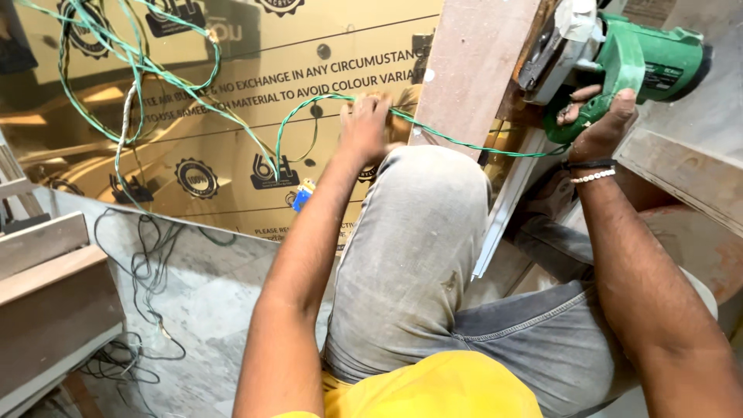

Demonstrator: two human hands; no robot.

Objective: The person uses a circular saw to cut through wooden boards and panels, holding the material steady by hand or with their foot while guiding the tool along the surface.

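The right hand [600, 120] is gripping the green power saw [619, 58], fingers wrapped around its handle, at the end of a wooden board [472, 70]. The left hand [365, 124] is pressing on the gold laminate sheet [232, 116] beside the board, fingers curled over the green cable [457, 139].

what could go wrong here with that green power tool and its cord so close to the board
1. The green cord runs across the wooden board beside the green power tool in the right hand; the tool might catch it.
2. The left hand rests by the board's edge, possibly near the tool's path.
3. The knee sits just below the board, so a slip could reach it.
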